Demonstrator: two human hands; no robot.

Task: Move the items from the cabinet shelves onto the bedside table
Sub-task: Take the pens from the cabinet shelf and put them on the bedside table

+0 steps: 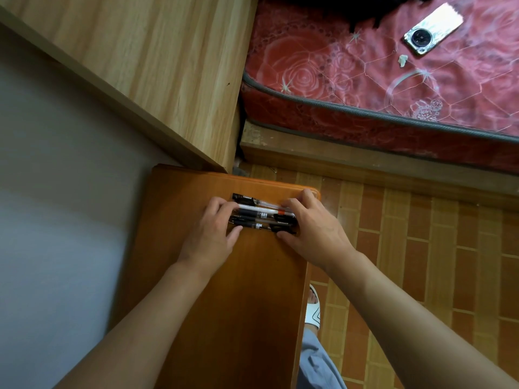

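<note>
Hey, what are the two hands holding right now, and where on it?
A bundle of pens lying on the bedside table. The left hand has its grip on the left ends, the right hand on the right ends.

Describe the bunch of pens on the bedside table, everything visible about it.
The pens lie flat, side by side, near the far edge of the orange-brown wooden bedside table. Most have dark barrels and black caps or grips; one is white with an orange band. The left hand and right hand grip the bundle's two ends, fingers curled over.
</note>
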